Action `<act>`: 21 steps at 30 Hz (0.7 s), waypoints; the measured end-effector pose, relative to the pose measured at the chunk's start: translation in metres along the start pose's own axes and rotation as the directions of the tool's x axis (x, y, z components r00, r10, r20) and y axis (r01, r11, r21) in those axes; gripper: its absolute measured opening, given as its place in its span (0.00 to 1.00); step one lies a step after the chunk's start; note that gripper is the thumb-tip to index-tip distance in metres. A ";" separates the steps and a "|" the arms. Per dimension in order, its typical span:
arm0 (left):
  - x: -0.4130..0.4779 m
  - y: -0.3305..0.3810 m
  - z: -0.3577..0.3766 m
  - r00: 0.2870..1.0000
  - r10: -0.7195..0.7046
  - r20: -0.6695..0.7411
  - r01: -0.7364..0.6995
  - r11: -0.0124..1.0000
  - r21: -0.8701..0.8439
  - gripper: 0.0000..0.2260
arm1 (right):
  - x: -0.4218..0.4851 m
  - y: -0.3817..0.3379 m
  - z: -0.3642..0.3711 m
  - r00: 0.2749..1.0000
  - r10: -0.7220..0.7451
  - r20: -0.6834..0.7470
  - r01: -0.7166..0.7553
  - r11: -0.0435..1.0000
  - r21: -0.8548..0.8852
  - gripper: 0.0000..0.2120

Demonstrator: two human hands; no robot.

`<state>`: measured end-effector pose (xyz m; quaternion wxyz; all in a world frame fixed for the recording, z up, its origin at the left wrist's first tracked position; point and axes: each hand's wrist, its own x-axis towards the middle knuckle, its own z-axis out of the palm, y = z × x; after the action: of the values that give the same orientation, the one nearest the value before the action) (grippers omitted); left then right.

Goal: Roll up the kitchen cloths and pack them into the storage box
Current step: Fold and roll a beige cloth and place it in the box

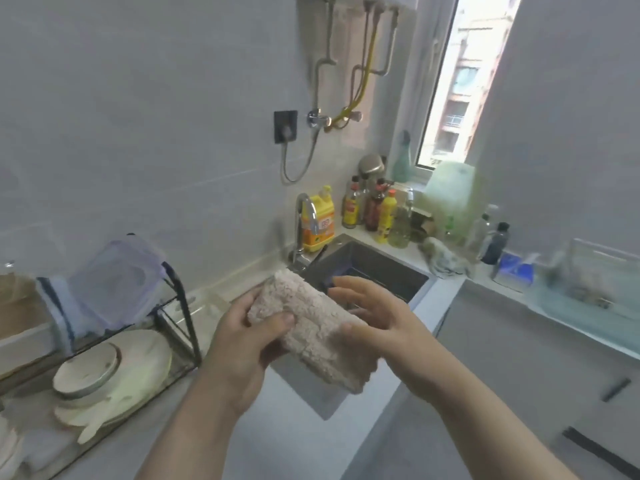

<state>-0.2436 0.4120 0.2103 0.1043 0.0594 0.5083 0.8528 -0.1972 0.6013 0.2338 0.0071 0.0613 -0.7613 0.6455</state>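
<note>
Step in hand: rolling; packing not yet begun. Cloth (318, 320) is hanging in the air over the sink's (381, 268) near-left corner, above the bench (446, 289) front edge, bunched into a thick bar. Folded or part-rolled, can't tell which. L hand (242, 337) is gripping its left end, thumb on top, fingers curled under. R hand (377, 313) is lying released against the right side, thumb touching the pile, fingers straight & reaching past the far edge, not closing round anything.

Next move, as I'm judging it: R hand should be tucking the loose end & turning it tight while L is pinching the core, else the fluffy pile is likely springing open. After that it's needing a carry to the box.

Which box, not sure. A clear box (602, 271) is sitting at the right bench's far end, and a lidded tub (117, 275) is leaning on the rack (180, 306) at the left; either could be it. 2nd cloth (445, 261) is lying crumpled on the bench at the sink's far-right corner, prob. next in line.
</note>
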 end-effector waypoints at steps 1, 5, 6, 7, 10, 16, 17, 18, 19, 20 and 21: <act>0.010 -0.009 0.017 0.999 -0.027 0.042 0.026 1.000 0.012 0.22 | -0.003 0.000 -0.018 1.000 -0.002 -0.016 0.002 0.999 -0.032 0.25; 0.050 -0.046 0.098 0.981 -0.098 0.169 0.095 0.995 0.023 0.23 | -0.018 0.009 -0.093 0.985 -0.002 -0.175 -0.008 0.998 -0.055 0.23; 0.059 -0.057 0.121 0.974 -0.107 0.198 0.108 0.994 0.006 0.26 | -0.022 0.014 -0.114 0.973 0.002 -0.230 -0.009 1.000 -0.029 0.22; 0.067 -0.071 0.145 0.964 -0.127 0.232 0.131 0.991 -0.002 0.32 | -0.027 0.019 -0.135 0.956 0.006 -0.292 -0.005 1.000 0.005 0.21; 0.084 -0.116 0.218 0.914 -0.231 0.335 0.235 0.972 0.028 0.37 | -0.040 0.037 -0.202 0.874 0.022 -0.485 0.028 0.995 0.096 0.19; 0.115 -0.200 0.344 0.863 -0.285 0.417 0.271 0.958 0.092 0.24 | -0.075 0.071 -0.324 0.773 0.056 -0.632 0.014 0.994 0.105 0.23; 0.120 -0.210 0.363 0.853 -0.297 0.429 0.285 0.954 0.094 0.24 | -0.082 0.076 -0.343 0.766 0.061 -0.640 0.019 0.993 0.119 0.25; 0.124 -0.221 0.381 0.837 -0.309 0.452 0.298 0.950 0.098 0.25 | -0.088 0.080 -0.361 0.754 0.075 -0.652 0.023 0.990 0.141 0.27; 0.128 -0.231 0.398 0.817 -0.325 0.477 0.312 0.944 0.109 0.25 | -0.094 0.085 -0.379 0.735 0.101 -0.670 0.024 0.984 0.174 0.30; 0.131 -0.240 0.416 0.791 -0.346 0.504 0.329 0.936 0.126 0.26 | -0.101 0.089 -0.395 0.714 0.130 -0.688 0.029 0.976 0.214 0.33; 0.135 -0.249 0.432 0.766 -0.368 0.527 0.346 0.927 0.145 0.26 | -0.106 0.092 -0.412 0.703 0.156 -0.694 0.038 0.966 0.256 0.35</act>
<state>-0.2561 0.9284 0.1969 0.4034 0.2038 0.4761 0.7543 -0.1297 1.0299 0.2021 0.2704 -0.2155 -0.6136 0.7099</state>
